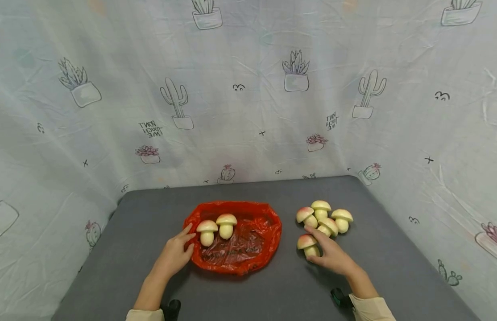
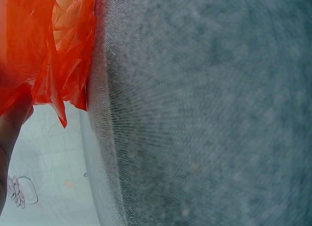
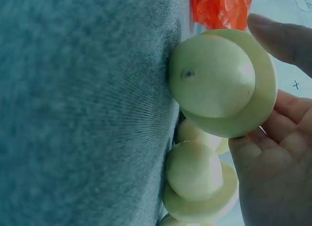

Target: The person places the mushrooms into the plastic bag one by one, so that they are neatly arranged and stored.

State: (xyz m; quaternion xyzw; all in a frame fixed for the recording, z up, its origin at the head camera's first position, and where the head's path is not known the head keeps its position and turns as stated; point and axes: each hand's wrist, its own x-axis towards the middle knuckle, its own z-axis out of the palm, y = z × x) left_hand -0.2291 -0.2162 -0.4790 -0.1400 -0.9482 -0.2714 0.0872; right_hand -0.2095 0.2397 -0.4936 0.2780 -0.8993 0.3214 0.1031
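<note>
Red plastic bag (image 1: 275, 232) held, mushroom (image 1: 307, 243) gripped

Mid-bench (image 1: 248, 298), the left hand (image 1: 176, 253) pinches the bag's rim, probably to keep it spread around two mushrooms (image 1: 207, 226). Toward the right edge, the right hand (image 1: 333, 256) grips another, beside four more (image 1: 342, 216).

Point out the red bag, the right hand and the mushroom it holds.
Red bag (image 1: 275, 234): head view, on the rim at picture right.
Right hand (image 1: 333, 255): head view, on its back.
Held mushroom (image 3: 214, 79): right wrist view, on the stem's rounded end.
</note>
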